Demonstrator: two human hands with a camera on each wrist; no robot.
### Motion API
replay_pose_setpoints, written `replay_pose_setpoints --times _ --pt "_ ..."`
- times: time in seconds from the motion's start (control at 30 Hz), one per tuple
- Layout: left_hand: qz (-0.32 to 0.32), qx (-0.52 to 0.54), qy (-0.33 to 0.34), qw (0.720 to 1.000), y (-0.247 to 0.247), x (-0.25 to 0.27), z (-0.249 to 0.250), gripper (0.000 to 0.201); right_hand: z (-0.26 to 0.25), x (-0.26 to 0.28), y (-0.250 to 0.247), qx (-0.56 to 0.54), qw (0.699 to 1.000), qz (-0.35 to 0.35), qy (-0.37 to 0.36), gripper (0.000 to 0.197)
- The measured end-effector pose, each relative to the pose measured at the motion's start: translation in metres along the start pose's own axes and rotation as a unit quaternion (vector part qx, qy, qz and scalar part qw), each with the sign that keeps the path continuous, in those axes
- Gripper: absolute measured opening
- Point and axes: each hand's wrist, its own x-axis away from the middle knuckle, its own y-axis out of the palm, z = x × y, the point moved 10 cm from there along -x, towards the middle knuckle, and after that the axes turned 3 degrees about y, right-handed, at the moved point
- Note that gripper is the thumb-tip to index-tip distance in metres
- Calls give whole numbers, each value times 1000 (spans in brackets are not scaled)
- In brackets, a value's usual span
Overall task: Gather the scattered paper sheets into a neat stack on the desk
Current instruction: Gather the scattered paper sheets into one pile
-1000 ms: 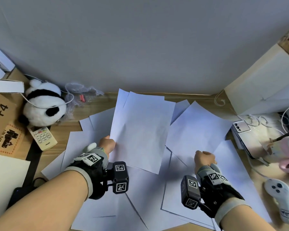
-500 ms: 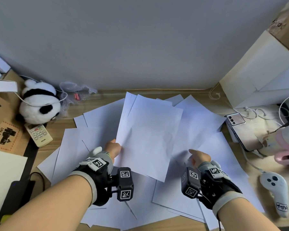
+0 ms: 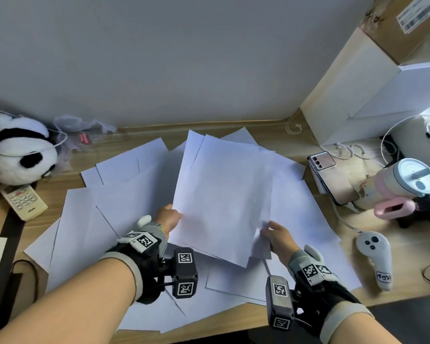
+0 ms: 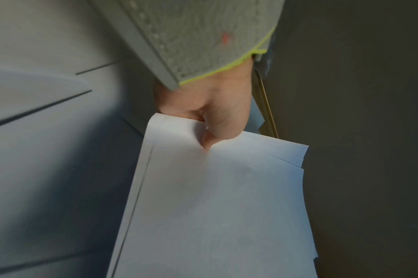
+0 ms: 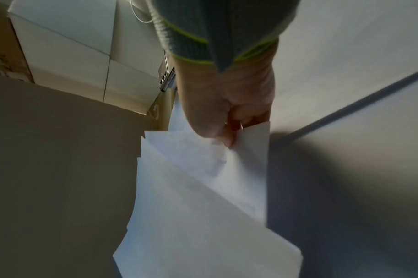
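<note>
Desk (image 3: 305, 310): light wood top, butts against wall at far edge; front edge runs across bottom of head view.
Wall (image 3: 184, 58): plain grey, fills upper half of head view.
Loose sheets (image 3: 124, 194): white paper spread over mid desk, overlapping at odd angles, from near the remote across to the controller, some reaching the front edge.
Held stack (image 3: 224, 194): a few white sheets, edges not aligned, lifted above the loose ones, tilted w/ far end toward wall.
Left hand (image 3: 168, 217): pinching the stack's left edge, thumb on top, fingers under, per left wrist view (image 4: 210, 112).
Right hand (image 3: 279, 234): pinching a sheet (image 5: 226, 169) at the stack's near-right corner, paper crumpled at the fingertips; blurred.
Desk left: panda plush (image 3: 18, 150) by wall w/ white cable over it; clear plastic bag (image 3: 82, 130) beside it; white remote (image 3: 23, 202) in front of the plush.
Desk right: big white box (image 3: 358, 90) against wall, cardboard box (image 3: 407, 21) on top; phone (image 3: 322, 161) lying on a flat device; pink-and-white tumbler (image 3: 395, 187) on its side; white controller (image 3: 375, 256) near front-right; white cables (image 3: 293, 125) at the box's base.
Wrists: grey cuffs, black straps, marker-tagged camera blocks (image 3: 184, 271) on both.
</note>
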Motion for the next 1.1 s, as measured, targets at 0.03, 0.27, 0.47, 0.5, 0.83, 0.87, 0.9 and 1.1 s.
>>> replay_pose_setpoints --times 0.03,0.27,0.47,0.5,0.83,0.87,0.9,1.1 --pt "-6 -11 -6 1000 7 3 -1 40 5 2 0 -5 1000 -16 11 22" --pt "-24 -26 -15 999 36 11 -10 49 13 9 -8 -14 1000 -10 22 33" --pt "-85 -3 -52 995 57 26 -13 50 2 17 -17 2 999 24 -21 34" --pt "-84 6 -50 995 59 25 -13 52 3 18 -23 -2 999 33 -15 31" --pt "-91 -34 -13 995 92 31 -18 53 31 24 -151 52 958 278 49 50" --pt "-98 -38 -18 994 95 34 -21 53 38 29 -164 54 947 309 66 52" --pt "-103 -40 -20 994 97 35 -24 52 44 30 -175 57 939 330 76 54" --pt "-104 -43 -24 993 98 35 -31 54 54 28 -176 97 951 283 75 26"
